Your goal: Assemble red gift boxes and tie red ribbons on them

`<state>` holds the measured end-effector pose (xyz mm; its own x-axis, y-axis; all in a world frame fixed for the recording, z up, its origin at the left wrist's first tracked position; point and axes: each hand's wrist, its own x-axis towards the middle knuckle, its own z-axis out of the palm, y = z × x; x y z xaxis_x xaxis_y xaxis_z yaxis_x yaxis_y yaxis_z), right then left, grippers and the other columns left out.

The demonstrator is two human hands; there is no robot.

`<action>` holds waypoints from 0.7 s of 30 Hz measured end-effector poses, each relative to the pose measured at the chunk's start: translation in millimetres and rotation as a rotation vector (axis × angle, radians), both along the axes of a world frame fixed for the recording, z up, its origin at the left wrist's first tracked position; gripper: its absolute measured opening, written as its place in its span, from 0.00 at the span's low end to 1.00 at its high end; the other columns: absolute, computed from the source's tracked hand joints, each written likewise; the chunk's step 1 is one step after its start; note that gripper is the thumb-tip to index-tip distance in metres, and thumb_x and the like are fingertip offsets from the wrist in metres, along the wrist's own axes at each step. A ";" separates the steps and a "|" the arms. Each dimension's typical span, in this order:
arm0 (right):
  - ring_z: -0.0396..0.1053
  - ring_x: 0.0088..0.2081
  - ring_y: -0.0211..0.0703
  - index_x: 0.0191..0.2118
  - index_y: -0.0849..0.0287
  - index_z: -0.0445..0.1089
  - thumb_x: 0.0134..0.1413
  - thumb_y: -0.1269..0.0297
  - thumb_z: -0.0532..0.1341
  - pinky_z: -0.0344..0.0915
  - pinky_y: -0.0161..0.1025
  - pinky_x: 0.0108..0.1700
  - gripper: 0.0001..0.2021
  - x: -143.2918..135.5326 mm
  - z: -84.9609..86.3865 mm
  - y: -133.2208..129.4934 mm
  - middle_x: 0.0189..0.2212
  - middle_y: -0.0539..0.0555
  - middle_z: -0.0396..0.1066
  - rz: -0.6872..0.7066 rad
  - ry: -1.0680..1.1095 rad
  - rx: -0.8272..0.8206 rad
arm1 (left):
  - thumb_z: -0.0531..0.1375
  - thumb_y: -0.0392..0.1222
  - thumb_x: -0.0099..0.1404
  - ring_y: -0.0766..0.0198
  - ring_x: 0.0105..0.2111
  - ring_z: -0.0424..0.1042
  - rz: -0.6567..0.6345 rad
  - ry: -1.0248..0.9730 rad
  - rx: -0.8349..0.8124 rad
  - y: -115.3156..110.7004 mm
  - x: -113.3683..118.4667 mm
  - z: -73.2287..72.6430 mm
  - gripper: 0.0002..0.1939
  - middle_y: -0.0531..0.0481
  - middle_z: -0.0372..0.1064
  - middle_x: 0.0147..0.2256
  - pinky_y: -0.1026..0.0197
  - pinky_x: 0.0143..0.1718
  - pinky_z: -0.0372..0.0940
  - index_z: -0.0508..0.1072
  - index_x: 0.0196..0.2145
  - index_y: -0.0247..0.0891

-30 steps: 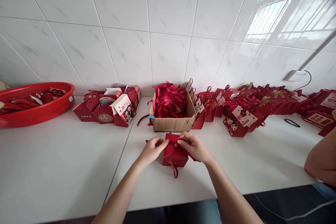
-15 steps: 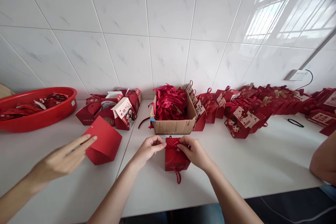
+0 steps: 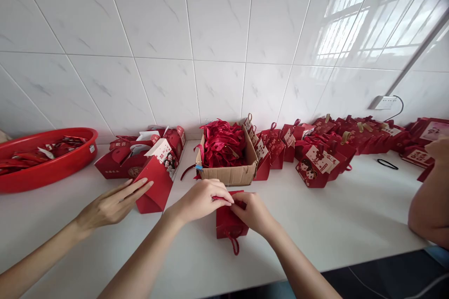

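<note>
Red gift box under left hand, right hand grip.

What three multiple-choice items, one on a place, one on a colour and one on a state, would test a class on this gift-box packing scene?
1. Where is the cardboard box of ribbons?
A. just behind the small red box
B. inside the basin
C. at the far right end of the table

2. What colour is the basin on the left?
A. white
B. red
C. blue

3. How do the left hand and right hand stand?
A. flat on the table
B. both raised in the air
C. both pinched at the small red box's top

Key: 1 A, it sits directly behind; 2 B, its rim is red; 3 C, the fingers meet on top.
</note>
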<state>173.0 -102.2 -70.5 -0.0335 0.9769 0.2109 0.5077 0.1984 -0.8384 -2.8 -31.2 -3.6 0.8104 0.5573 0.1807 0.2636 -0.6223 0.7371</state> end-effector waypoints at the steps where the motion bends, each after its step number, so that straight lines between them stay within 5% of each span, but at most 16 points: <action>1: 0.63 0.24 0.37 0.29 0.57 0.75 0.52 0.71 0.57 0.57 0.33 0.27 0.09 1.9 1.4 -1.4 0.22 0.48 0.71 0.031 -0.016 0.013 | 0.62 0.40 0.60 0.57 0.36 0.72 -0.011 0.013 0.019 2.9 4.1 3.3 0.07 0.51 0.78 0.31 0.58 0.40 0.64 0.82 0.31 0.48; 5: 0.59 0.25 0.36 0.31 0.56 0.73 0.51 0.65 0.62 0.56 0.33 0.28 0.03 7.1 2.5 -4.4 0.25 0.48 0.69 0.092 -0.045 0.058 | 0.62 0.41 0.60 0.57 0.34 0.72 -0.020 0.060 0.037 11.4 14.2 14.2 0.06 0.51 0.77 0.30 0.59 0.37 0.63 0.81 0.30 0.46; 11: 0.55 0.24 0.36 0.22 0.58 0.65 0.59 0.60 0.57 0.54 0.35 0.28 0.15 5.7 -5.0 -2.5 0.22 0.49 0.62 0.074 -0.013 0.087 | 0.64 0.43 0.57 0.62 0.30 0.73 -0.084 0.136 -0.078 19.2 27.7 33.7 0.11 0.54 0.77 0.31 0.63 0.33 0.63 0.73 0.39 0.43; 16: 0.55 0.24 0.36 0.21 0.58 0.63 0.60 0.60 0.57 0.54 0.35 0.28 0.16 4.2 -7.7 -2.6 0.22 0.49 0.61 0.074 0.006 0.109 | 0.68 0.49 0.52 0.64 0.22 0.67 -0.160 0.184 -0.062 36.9 66.8 40.6 0.12 0.55 0.71 0.23 0.63 0.26 0.58 0.74 0.30 0.41; 21: 0.55 0.24 0.37 0.21 0.58 0.61 0.62 0.59 0.55 0.54 0.35 0.27 0.18 4.0 -13.3 -1.8 0.20 0.49 0.60 0.043 0.031 0.145 | 0.70 0.48 0.50 0.54 0.41 0.68 -0.056 0.030 0.122 28.2 89.1 37.9 0.13 0.50 0.73 0.32 0.56 0.45 0.59 0.72 0.24 0.41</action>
